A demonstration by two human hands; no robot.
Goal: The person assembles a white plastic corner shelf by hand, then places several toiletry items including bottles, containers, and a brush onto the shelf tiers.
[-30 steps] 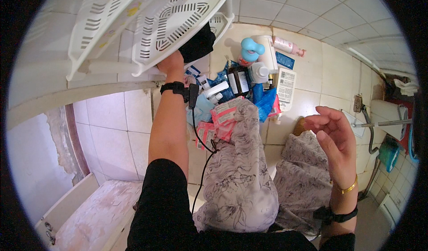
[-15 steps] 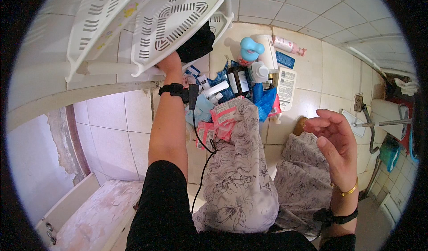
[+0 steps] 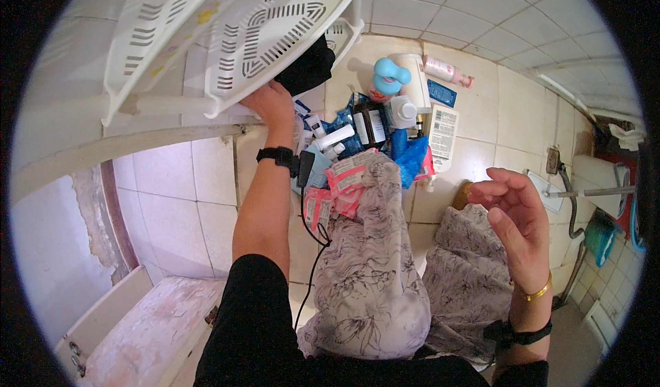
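Note:
My left hand reaches in under the edge of a white slotted corner shelf, and the shelf hides its fingers. Dark black cloth lies just beyond that hand, on the lower tier. Whether I touch it or hold anything cannot be made out. Over my right knee, my right hand hovers with nothing in it, fingers loosely curved and apart from the thumb.
On the tiled floor lie pink packets, a dark bottle, a white bottle, a blue-topped container, a white labelled bottle, a blue plastic bag and a pink bottle. A black cable hangs from my left wrist.
My left hand and forearm have shifted slightly, and more of the back of that hand shows at the shelf edge. The right hand stays nearly where it was.

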